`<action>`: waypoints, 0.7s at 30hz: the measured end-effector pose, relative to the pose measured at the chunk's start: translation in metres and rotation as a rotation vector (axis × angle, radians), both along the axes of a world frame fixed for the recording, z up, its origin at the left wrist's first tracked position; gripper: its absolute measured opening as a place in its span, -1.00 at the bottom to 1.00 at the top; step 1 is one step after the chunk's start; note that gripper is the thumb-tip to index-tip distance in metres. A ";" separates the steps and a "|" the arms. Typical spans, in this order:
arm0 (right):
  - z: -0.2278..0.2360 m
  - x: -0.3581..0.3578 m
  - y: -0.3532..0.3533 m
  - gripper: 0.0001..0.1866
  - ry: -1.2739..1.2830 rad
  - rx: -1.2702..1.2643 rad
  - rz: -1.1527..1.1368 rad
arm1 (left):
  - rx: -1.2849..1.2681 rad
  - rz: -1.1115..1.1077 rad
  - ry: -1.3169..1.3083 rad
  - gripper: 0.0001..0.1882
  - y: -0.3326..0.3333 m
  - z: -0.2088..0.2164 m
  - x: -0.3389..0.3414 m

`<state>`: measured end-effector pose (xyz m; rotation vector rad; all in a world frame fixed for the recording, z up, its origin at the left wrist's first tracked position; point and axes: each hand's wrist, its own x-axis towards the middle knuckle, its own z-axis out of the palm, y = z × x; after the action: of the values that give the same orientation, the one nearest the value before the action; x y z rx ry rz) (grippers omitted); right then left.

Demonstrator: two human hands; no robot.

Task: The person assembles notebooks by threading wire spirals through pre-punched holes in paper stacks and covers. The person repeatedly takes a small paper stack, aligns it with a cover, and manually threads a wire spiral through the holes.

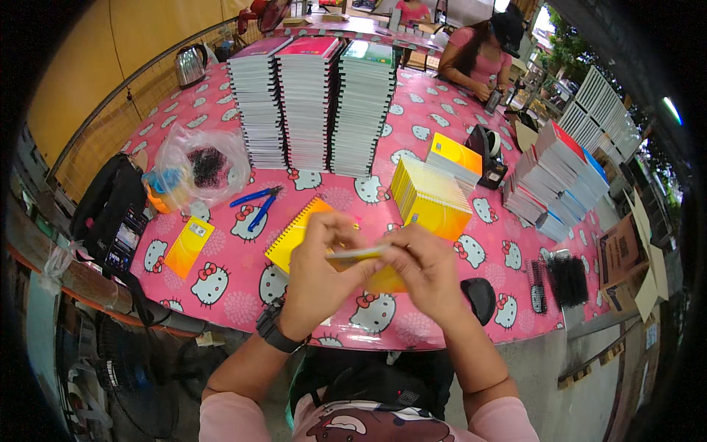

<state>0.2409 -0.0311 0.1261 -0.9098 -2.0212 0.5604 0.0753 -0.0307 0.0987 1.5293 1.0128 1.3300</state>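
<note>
Pink cat-print table (335, 199), three book stacks (305, 110), blue cutters (252, 197), yellow notebooks (431, 199), possibly binding combs (567, 281)

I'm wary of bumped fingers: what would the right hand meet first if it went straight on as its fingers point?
Beyond the thin pale-edged item at its fingertips, the right hand would probably meet the left hand first, to its left; depth is unclear in this single view.

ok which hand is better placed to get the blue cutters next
Left, probably: the left hand is nearer the blue cutters, while the right hand is farther across. Both hold a thin item, though.
</note>
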 end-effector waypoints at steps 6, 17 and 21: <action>-0.009 -0.024 0.037 -0.85 1.088 -0.456 -0.053 | -0.188 -0.075 -0.383 -0.26 -0.013 -0.008 -0.031; -0.135 -0.065 0.078 -0.75 0.795 -0.270 -0.235 | 0.070 0.479 -0.249 -0.61 0.030 -0.089 -0.069; -0.134 -0.072 0.081 -0.70 0.737 -0.355 -0.194 | -0.072 0.435 -0.399 -0.51 0.035 -0.100 -0.057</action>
<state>0.1685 0.0502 -0.0079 -0.9135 -1.1788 0.9932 0.0182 0.0041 -0.0010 0.9596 1.1509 1.7894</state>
